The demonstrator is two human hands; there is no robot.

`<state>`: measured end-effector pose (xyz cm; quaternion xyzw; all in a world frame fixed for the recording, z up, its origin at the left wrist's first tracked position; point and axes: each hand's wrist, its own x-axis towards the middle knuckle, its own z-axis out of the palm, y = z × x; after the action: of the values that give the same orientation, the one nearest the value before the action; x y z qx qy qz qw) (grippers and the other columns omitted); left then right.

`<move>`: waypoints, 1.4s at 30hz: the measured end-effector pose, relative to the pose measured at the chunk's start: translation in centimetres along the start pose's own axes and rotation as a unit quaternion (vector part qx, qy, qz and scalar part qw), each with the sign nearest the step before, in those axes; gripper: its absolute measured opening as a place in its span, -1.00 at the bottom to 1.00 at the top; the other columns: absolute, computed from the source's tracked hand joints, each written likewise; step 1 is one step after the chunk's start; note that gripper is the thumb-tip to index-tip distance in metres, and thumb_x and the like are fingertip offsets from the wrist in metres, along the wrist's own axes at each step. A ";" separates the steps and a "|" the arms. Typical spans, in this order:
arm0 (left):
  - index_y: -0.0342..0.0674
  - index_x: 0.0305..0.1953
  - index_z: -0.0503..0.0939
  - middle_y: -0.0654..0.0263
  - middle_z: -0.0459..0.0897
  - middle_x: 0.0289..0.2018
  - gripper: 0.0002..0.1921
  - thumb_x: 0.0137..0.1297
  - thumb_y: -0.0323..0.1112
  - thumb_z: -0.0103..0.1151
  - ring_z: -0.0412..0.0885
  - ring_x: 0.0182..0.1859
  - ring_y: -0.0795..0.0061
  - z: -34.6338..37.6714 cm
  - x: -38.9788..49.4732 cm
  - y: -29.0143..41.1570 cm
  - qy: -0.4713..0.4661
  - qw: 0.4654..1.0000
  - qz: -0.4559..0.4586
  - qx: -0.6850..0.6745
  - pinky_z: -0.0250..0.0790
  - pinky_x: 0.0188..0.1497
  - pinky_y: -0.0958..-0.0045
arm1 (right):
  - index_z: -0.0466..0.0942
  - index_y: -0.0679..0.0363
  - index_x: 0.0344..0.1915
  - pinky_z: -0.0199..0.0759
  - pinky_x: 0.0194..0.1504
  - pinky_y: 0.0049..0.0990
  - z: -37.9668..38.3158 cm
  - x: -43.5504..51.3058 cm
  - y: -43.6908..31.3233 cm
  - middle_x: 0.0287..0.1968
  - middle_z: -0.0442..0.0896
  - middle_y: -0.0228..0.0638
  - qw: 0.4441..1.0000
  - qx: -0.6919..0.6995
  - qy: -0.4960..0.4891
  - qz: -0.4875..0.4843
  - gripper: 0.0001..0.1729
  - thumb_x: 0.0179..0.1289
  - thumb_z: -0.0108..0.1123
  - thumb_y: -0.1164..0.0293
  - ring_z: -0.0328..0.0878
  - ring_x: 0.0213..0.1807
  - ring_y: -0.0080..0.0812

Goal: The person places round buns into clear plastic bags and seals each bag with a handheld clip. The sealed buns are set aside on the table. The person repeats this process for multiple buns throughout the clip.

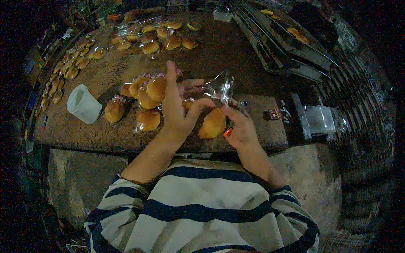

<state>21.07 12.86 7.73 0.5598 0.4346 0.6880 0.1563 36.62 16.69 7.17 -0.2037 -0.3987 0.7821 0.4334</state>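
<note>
My right hand (241,126) pinches a clear plastic bag (226,90) by its gathered part, thumb and fingers pressed on the film. In the bag hangs a golden round bun (212,124), low over the table's front. A small orange object (227,132) shows at the same hand's palm side; its kind is unclear. My left hand (180,104) is raised beside the bag with its fingers spread. Its thumb comes close to the film, and whether they touch is hard to tell. Left of that hand lies a cluster of bagged buns (148,93), several with twisted, reddish-marked tops.
A white plastic cup (84,104) leans at the left. Many more wrapped buns (158,36) cover the far and left parts of the brown table (123,63). Stacked metal trays (284,41) stand at upper right. A clear plastic container (319,119) and a small packet (272,114) sit rightward.
</note>
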 end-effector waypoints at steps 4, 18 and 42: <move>-0.31 0.36 -0.06 0.32 0.65 -0.39 -0.14 0.11 -0.47 0.25 0.55 -0.31 0.62 -0.1 -0.6 0.6 -0.133 0.981 -0.139 -0.024 0.37 -0.15 0.57 | 0.53 0.20 -0.24 0.37 -0.03 -0.44 -0.1 0.2 -1.4 -0.18 0.59 -0.36 0.909 -0.348 -0.022 -0.229 -0.78 0.07 0.30 0.51 0.51 -0.14 -0.44; -0.22 -0.08 0.31 0.32 0.58 -0.43 -0.65 0.13 -0.56 0.19 0.55 -0.33 0.61 0.3 -1.4 -1.1 -0.065 0.921 -0.285 -0.256 0.37 -0.25 0.59 | 0.61 0.21 -0.30 0.39 -0.24 -0.54 -0.1 1.0 -1.6 -0.42 0.61 -0.44 0.879 -0.449 0.079 -0.138 -0.80 0.06 0.34 0.39 0.52 -0.33 -0.57; -0.29 -0.14 0.62 0.37 0.65 -0.39 -0.78 0.15 -0.45 0.22 0.55 -0.33 0.68 -0.2 -0.3 -1.5 -0.089 0.972 -0.201 -0.085 0.38 -0.26 0.63 | 0.61 0.14 -0.21 0.43 -0.06 -0.44 -7.6 1.9 -1.0 -0.13 0.63 -0.27 0.764 -0.595 0.084 -0.232 -0.71 -0.02 0.35 0.45 0.57 -0.10 -0.30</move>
<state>20.60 13.42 6.32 0.5051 0.4625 0.6240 0.3762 41.17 21.96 3.46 -0.3871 -0.7813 0.2425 0.4253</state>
